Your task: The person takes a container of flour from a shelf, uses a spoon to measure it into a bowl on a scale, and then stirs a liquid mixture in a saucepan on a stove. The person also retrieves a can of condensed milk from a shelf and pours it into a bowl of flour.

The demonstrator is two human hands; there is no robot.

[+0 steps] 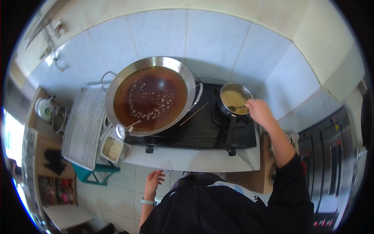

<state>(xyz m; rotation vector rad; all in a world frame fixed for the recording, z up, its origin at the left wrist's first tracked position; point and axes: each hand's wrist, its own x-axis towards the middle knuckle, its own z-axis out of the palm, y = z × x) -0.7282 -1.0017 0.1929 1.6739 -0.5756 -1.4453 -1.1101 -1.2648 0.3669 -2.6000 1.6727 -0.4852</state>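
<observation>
My right hand [259, 112] is closed round the handle of a spoon [236, 108], whose bowl dips into a small saucepan [229, 86]. Yellowish food [233, 96] lies in the pan, and its black handle [231, 132] points toward me. My left hand [155, 181] hangs low in front of the counter, fingers loosely apart, holding nothing. Left of the saucepan stands a wide steel wok [110, 102] of brown liquid [150, 95] with pale bits floating on it. At the wok's near-left rim sits a dial thermometer [121, 131], its probe reaching over the liquid.
Long thin sticks [194, 113] lie on the black stove [187, 138] between wok and saucepan. A tub of whitish contents [112, 149] stands by the wok's near-left side. Further left is a metal rack tray [82, 121] above a teal stool [93, 174]. A steel oven [323, 156] stands at right.
</observation>
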